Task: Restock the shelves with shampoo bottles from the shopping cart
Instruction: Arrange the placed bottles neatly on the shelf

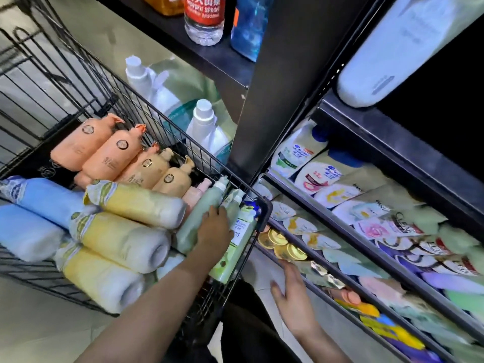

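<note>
A black wire shopping cart on the left holds lying shampoo bottles: orange pump bottles, yellow ones, blue ones and green ones at its right end. My left hand reaches into the cart and grips a pale green bottle, fingers curled over its side. A lighter green labelled bottle lies right beside it. My right hand hovers with straight fingers, holding nothing, just left of the lower shelf edge. The shelves on the right are packed with bottles.
A dark upright post divides the shelving. White detergent bottles stand behind the cart. A water bottle stands on the upper shelf. Gold-capped items line the lower shelf near my right hand. Floor shows between cart and shelf.
</note>
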The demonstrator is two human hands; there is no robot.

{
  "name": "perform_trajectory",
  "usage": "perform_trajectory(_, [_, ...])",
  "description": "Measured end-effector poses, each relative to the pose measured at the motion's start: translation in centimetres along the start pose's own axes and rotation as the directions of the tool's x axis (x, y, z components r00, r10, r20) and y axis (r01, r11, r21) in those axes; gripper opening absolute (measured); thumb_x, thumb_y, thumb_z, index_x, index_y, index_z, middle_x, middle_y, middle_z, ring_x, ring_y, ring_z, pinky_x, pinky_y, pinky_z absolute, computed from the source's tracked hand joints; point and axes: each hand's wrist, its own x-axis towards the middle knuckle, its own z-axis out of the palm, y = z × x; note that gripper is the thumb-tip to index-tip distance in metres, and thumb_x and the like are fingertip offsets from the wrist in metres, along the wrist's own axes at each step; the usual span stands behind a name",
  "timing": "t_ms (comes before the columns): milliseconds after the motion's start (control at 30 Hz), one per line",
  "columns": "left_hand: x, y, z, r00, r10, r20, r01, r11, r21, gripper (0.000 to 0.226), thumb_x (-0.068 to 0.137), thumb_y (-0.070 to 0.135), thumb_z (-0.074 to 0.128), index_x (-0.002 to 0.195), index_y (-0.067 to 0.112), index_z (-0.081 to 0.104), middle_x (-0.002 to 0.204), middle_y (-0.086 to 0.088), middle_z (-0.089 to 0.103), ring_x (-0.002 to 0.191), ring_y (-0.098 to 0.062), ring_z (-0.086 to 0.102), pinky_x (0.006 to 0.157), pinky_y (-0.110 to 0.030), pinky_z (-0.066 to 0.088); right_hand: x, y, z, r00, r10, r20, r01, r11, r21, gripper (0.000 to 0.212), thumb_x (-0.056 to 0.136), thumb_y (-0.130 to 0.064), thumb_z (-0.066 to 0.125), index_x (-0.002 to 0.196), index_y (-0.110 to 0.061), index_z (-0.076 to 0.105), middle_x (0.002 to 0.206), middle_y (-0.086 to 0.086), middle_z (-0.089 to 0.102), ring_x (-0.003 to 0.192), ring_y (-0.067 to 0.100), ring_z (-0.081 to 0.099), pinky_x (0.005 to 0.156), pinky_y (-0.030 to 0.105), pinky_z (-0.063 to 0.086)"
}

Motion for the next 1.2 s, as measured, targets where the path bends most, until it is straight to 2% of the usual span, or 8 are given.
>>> perform_trajectory(233, [1.1, 0.3, 1.3, 0.996, -0.021, -0.085, 0.035, 0.984, 0.173, 0.065, 0.087, 0.026, 0.062, 0.137, 0.000, 0.029, 0.134, -0.016, 0.038, 0.116, -0.030, 0.045, 0.087, -0.035, 0.045, -0.3, 2.0, -0.3, 0.994, 0.101, 0.038, -0.104, 0.990, 0.094, 0.044, 0.096, -0.018, 0.049, 0.138, -0.022, 0.039, 0.138, -0.009, 0.041, 0.126, 0.009, 0.044, 0.102, 0.021, 0.033])
perform_trajectory(433, [0.0, -2.2, -0.1, 0.991, -0.013, -0.135, -0.009, 0.987, -0.160, 0.063, 0.074, 0.027, 0.071, 0.130, 0.006, 0.049, 0.119, -0.017, 0.051, 0.103, -0.036, 0.054, 0.083, -0.040, 0.045, 1.8, -0.4, -1.1, 0.996, 0.077, 0.041, -0.084, 0.976, 0.202, 0.043, 0.095, -0.015, 0.052, 0.137, -0.019, 0.042, 0.132, -0.008, 0.049, 0.125, 0.009, 0.045, 0.100, 0.018, 0.033])
perform_trajectory(600, [-3.3, -2.9, -4.7, 0.980, -0.003, -0.199, -0.082, 0.904, -0.419, 0.063, 0.062, 0.050, 0.075, 0.111, 0.013, 0.063, 0.094, -0.006, 0.062, 0.085, -0.019, 0.060, 0.071, -0.031, 0.048, 4.2, -3.6, -0.7, 0.997, 0.024, 0.071, -0.042, 0.965, 0.260, 0.039, 0.095, -0.010, 0.053, 0.133, -0.013, 0.047, 0.125, -0.005, 0.053, 0.117, 0.007, 0.049, 0.093, 0.012, 0.031])
perform_trajectory(733, [-6.7, -3.0, -9.1, 0.987, -0.066, -0.149, -0.080, 0.599, -0.796, 0.068, 0.055, 0.037, 0.083, 0.117, 0.023, 0.059, 0.096, 0.011, 0.064, 0.071, 0.011, 0.061, 0.059, -0.006, 0.043, 6.3, -6.2, 0.7, 0.986, 0.080, 0.146, -0.131, 0.912, 0.388, 0.035, 0.095, -0.008, 0.050, 0.130, -0.009, 0.048, 0.114, -0.002, 0.055, 0.110, 0.017, 0.054, 0.095, 0.024, 0.040])
perform_trajectory(900, [-10.0, -4.9, -12.5, 0.991, -0.134, 0.023, 0.028, 0.035, -0.999, 0.057, 0.065, 0.011, 0.080, 0.119, 0.009, 0.060, 0.097, -0.011, 0.074, 0.081, -0.019, 0.071, 0.070, -0.027, 0.059, 9.6, -10.0, 2.3, 0.953, 0.176, 0.248, -0.276, 0.842, 0.464, 0.033, 0.096, -0.020, 0.051, 0.127, -0.008, 0.047, 0.105, -0.003, 0.056, 0.099, 0.014, 0.050, 0.081, 0.024, 0.035])
perform_trajectory(1033, [-11.8, -7.0, -13.0, 0.988, -0.121, 0.098, 0.076, -0.177, -0.981, 0.087, 0.042, 0.043, 0.091, 0.115, 0.004, 0.064, 0.111, -0.017, 0.069, 0.098, -0.026, 0.067, 0.081, -0.032, 0.057, 12.2, -13.3, 3.9, 0.924, 0.152, 0.350, -0.307, 0.841, 0.446, 0.079, 0.074, -0.057, 0.068, 0.127, -0.003, 0.047, 0.115, 0.015, 0.058, 0.113, 0.032, 0.057, 0.079, 0.029, 0.041])
perform_trajectory(1133, [-12.4, -7.7, -12.6, 0.978, -0.138, 0.157, 0.111, -0.293, -0.950, 0.095, 0.027, 0.048, 0.093, 0.110, 0.010, 0.067, 0.109, -0.013, 0.071, 0.095, -0.022, 0.069, 0.078, -0.034, 0.059, 14.3, -15.4, 5.4, 0.905, 0.248, 0.345, -0.378, 0.841, 0.387, 0.061, 0.089, -0.052, 0.056, 0.119, 0.001, 0.045, 0.111, 0.012, 0.056, 0.105, 0.024, 0.054, 0.087, 0.027, 0.042])
perform_trajectory(1200, [-12.5, -7.8, -12.4, 0.981, -0.130, 0.147, 0.100, -0.314, -0.944, 0.080, 0.025, 0.047, 0.093, 0.095, 0.014, 0.074, 0.102, -0.011, 0.073, 0.089, -0.020, 0.071, 0.079, -0.036, 0.058, 15.7, -16.2, 6.5, 0.899, 0.308, 0.311, -0.411, 0.839, 0.356, 0.083, 0.084, -0.062, 0.055, 0.135, 0.002, 0.041, 0.126, 0.014, 0.053, 0.112, 0.028, 0.054, 0.094, 0.030, 0.045])
